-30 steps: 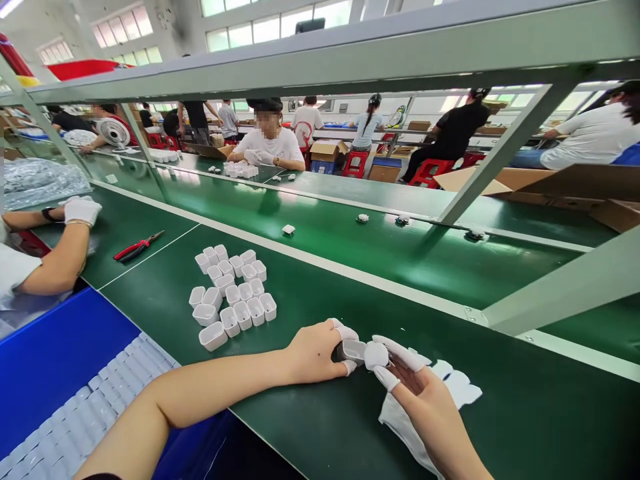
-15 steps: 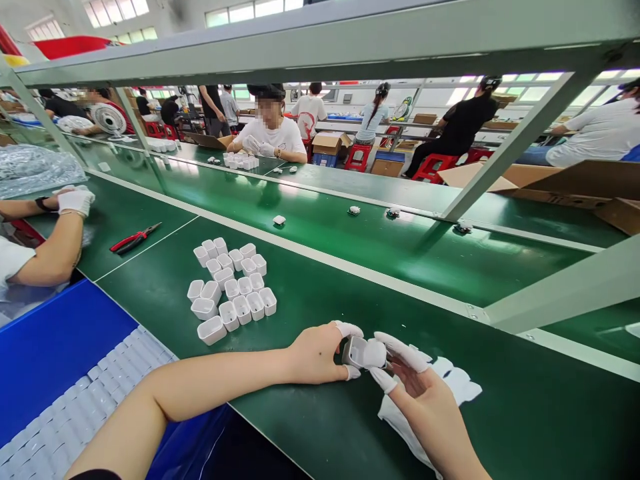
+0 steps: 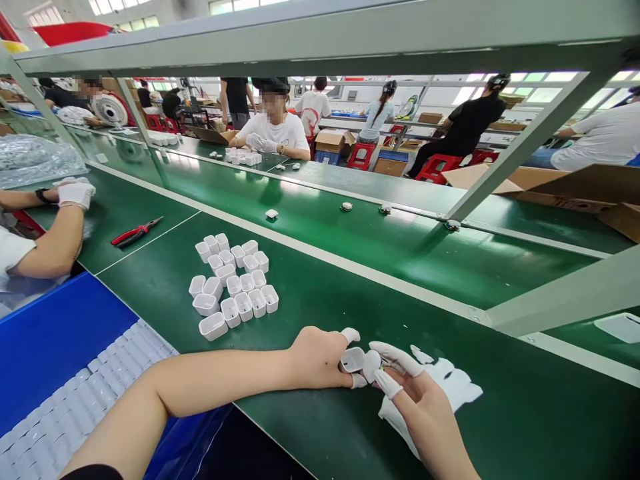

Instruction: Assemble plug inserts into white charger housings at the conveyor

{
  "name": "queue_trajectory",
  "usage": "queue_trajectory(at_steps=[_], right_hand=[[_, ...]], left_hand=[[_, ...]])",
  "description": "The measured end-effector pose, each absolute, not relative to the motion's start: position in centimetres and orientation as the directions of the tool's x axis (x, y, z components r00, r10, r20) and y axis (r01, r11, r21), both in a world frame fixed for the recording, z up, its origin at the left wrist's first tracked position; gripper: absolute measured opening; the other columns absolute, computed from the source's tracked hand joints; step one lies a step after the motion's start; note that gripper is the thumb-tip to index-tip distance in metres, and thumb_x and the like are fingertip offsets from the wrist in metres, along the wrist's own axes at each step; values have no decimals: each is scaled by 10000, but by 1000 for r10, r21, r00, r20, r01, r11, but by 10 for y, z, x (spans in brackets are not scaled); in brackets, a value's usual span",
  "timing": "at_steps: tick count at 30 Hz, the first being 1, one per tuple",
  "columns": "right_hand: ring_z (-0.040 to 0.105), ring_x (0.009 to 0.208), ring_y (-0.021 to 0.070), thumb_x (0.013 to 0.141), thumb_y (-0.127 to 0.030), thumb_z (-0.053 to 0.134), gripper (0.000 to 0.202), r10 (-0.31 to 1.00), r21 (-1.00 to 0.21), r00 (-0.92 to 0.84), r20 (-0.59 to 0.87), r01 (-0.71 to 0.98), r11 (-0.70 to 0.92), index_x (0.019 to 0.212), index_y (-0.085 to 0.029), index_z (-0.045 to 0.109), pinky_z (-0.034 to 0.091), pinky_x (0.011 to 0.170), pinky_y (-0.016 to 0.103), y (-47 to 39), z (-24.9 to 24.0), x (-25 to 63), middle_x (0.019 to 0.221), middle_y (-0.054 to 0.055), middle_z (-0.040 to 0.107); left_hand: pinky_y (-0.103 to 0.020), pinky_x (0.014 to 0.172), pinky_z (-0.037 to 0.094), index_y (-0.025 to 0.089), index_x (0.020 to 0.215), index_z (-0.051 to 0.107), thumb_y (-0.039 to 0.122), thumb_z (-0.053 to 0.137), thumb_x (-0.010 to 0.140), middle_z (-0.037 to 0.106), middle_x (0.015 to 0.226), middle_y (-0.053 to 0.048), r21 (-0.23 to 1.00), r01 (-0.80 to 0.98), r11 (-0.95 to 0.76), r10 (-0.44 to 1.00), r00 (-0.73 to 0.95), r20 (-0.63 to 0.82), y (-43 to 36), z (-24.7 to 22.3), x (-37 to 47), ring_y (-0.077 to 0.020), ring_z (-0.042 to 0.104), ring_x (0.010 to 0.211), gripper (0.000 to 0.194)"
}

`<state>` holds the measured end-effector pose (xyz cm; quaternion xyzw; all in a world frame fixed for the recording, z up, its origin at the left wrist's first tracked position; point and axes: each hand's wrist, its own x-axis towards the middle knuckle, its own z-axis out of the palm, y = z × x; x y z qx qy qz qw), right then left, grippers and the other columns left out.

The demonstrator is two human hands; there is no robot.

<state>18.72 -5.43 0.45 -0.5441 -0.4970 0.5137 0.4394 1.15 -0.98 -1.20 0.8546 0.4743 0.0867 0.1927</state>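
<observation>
My left hand (image 3: 323,358), with white covers on its fingertips, grips a small white open housing (image 3: 353,360) with its hollow side facing up. Close beside it, my right hand (image 3: 410,383) pinches a rounded white part (image 3: 371,366) between covered fingers at the housing's right edge. Whether the two pieces touch is hard to tell. A white glove (image 3: 453,381) lies on the green table, partly behind my right hand. Several white open housings (image 3: 243,305) stand grouped on the table to the left, beyond my left forearm.
Red-and-black pliers (image 3: 136,233) lie at the left, near a co-worker's gloved hands (image 3: 75,192). A blue-lined box (image 3: 60,333) holds rows of white pieces at lower left. Small parts (image 3: 347,207) sit on the belt beyond the pale rail (image 3: 300,248). A slanted metal post (image 3: 565,293) stands at right.
The white part in my right hand has turned, and the housing in my left hand has tilted to show more of its inside. The small parts on the belt have shifted left.
</observation>
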Motion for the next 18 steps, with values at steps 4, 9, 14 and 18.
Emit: queue_trajectory(at_steps=[4,9,14,18], right_hand=[[640,1042,294,735,-507,724,496,989,-988,-22,-149,53,-147,1133,-227,629,551,900,376,-47,-1,193,1090,96,691],[608,1100,294,748,-499,709,496,997,-993,1,-82,88,-82,1150,-230,599,531,930,413,-39,-4,202,1187,106,650],[590,1095,277,785,-418,660,416,996,-931,-6,88,356,84,1168,-279,574,450,995,471,-49,1,193,1185,49,645],[598,1057,269,771,-391,627,392,993,-816,-44,108,567,113,1154,-310,597,442,984,462,-54,5,186,1115,7,667]], left_hand=[[-245,534,374,229,1119,498,627,571,760,708,778,14,415,723,-552,787,617,-27,-10,-9,9,-223,696,745,541],[-245,538,362,217,917,520,632,590,750,692,748,24,428,752,-501,816,575,-55,-8,-13,9,-207,683,706,453],[-248,536,365,219,984,497,648,605,726,687,761,24,442,760,-476,824,561,-78,-7,-15,10,-214,680,708,512],[-254,519,354,218,990,488,636,595,727,687,773,23,434,769,-468,827,555,-91,-7,-13,11,-220,680,702,505]])
